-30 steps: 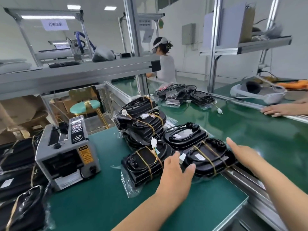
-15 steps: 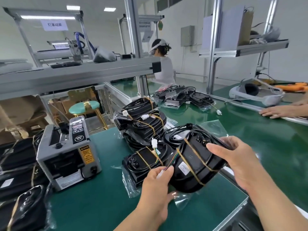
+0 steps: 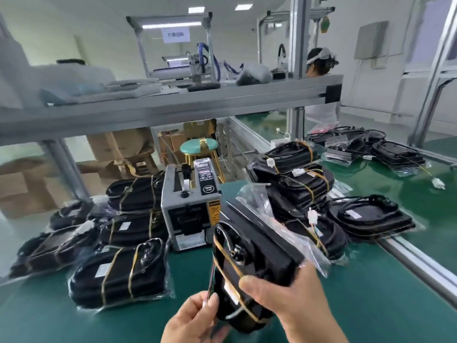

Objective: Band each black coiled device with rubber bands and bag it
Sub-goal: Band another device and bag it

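Two grips active | right hand (image 3: 284,293) clamps banded black coiled device (image 3: 252,246), tilted upward | left hand (image 3: 195,320), just beside it, pinches wire lead (image 3: 210,290), likely guiding it for bagging.

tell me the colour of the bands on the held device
Yellowish-tan rubber bands on the black device; head view.

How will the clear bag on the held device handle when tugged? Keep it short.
Likely floppy: the clear bag hangs crumpled off the banded device. Probably slippery, since its film looks glossy. It may snag on the rubber bands.
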`<action>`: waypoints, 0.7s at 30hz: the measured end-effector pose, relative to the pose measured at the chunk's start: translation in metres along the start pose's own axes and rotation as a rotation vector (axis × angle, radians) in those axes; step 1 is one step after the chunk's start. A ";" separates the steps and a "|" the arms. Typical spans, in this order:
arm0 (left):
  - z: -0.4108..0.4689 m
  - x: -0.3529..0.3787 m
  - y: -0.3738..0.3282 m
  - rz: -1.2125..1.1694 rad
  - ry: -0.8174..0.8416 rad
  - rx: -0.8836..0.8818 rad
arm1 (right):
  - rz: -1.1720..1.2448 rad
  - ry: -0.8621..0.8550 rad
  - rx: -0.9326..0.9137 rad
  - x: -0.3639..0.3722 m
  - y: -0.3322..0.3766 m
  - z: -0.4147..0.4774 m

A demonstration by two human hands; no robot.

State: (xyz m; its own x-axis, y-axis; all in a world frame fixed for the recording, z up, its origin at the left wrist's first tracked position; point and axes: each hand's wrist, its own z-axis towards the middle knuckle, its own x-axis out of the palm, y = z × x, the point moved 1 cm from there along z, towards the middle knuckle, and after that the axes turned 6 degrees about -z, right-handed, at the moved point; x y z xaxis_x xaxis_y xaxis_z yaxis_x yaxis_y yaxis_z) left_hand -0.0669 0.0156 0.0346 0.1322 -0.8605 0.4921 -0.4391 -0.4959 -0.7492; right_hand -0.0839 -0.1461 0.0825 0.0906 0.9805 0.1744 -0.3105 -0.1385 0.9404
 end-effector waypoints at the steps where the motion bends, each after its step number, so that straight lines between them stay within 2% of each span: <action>1: 0.001 -0.004 -0.002 0.037 -0.020 0.012 | -0.035 -0.006 -0.001 0.006 -0.001 0.003; 4: 0.006 -0.018 -0.019 0.284 -0.136 0.124 | -0.134 0.045 0.015 0.015 -0.001 0.011; 6: 0.007 -0.024 -0.037 0.475 -0.193 0.313 | -0.212 0.097 0.011 0.014 -0.001 0.014; 8: 0.001 -0.022 -0.059 0.611 -0.214 0.591 | -0.284 0.150 0.018 0.012 -0.001 0.017; 11: -0.019 0.002 -0.092 0.928 0.031 1.082 | -0.321 0.246 -0.033 0.013 -0.001 0.024; 13: -0.026 0.022 -0.109 1.176 0.259 1.278 | -0.260 0.287 -0.045 0.017 -0.001 0.027; 16: -0.021 0.046 -0.124 1.349 0.515 1.311 | -0.226 0.342 0.011 0.017 -0.004 0.030; 21: -0.012 0.059 -0.138 1.327 0.602 1.346 | -0.383 0.387 -0.020 0.015 0.001 0.032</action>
State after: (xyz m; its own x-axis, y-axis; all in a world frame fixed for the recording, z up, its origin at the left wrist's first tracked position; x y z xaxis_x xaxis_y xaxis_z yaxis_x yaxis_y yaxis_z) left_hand -0.0095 0.0342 0.1725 -0.0450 -0.6987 -0.7140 0.8819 0.3080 -0.3570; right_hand -0.0522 -0.1361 0.0954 -0.1528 0.9404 -0.3038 -0.3421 0.2381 0.9090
